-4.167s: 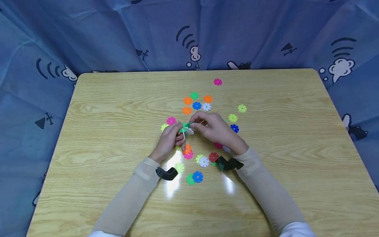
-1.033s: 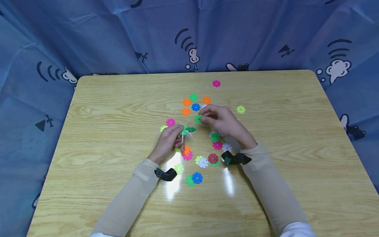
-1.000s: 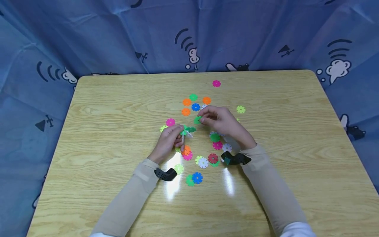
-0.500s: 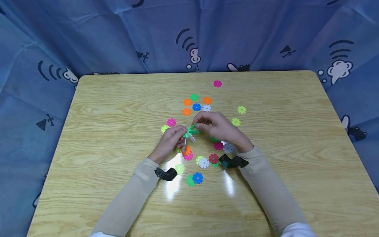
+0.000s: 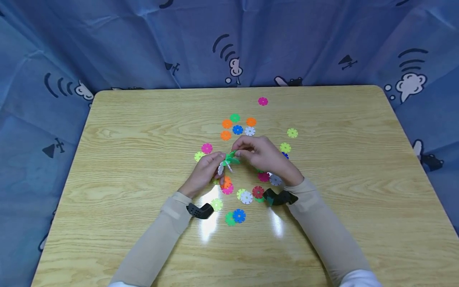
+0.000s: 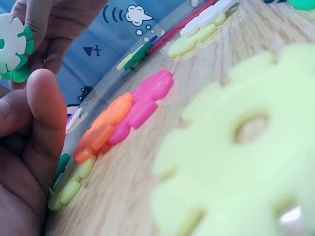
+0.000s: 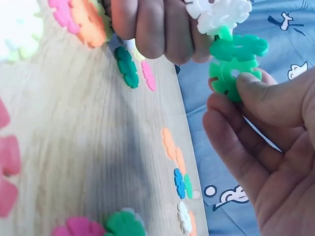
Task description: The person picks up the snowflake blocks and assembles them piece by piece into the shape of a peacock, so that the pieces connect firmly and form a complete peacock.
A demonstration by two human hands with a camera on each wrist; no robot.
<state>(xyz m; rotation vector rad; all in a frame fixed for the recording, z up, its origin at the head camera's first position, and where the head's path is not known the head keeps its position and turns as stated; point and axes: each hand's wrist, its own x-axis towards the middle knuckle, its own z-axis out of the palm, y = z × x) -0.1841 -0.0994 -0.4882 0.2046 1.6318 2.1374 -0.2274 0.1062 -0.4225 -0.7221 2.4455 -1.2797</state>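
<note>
Right wrist view: right hand (image 7: pixel 288 172) pinched a green disc (image 7: pixel 224 76), left hand (image 7: pixel 151 29) gripped the adjoining cluster (image 7: pixel 238 47); twisting risked detachment.

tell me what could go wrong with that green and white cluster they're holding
The right hand pinches a green disc at the end of the cluster of green and white discs; pressing hard might make it slip or loosen its neighbours.

The left hand holds the other side with its fingers, so the cluster might twist.

Loose discs, like the orange disc overlapping a pink disc, lie nearby; a dropped piece could get mixed in.
</note>
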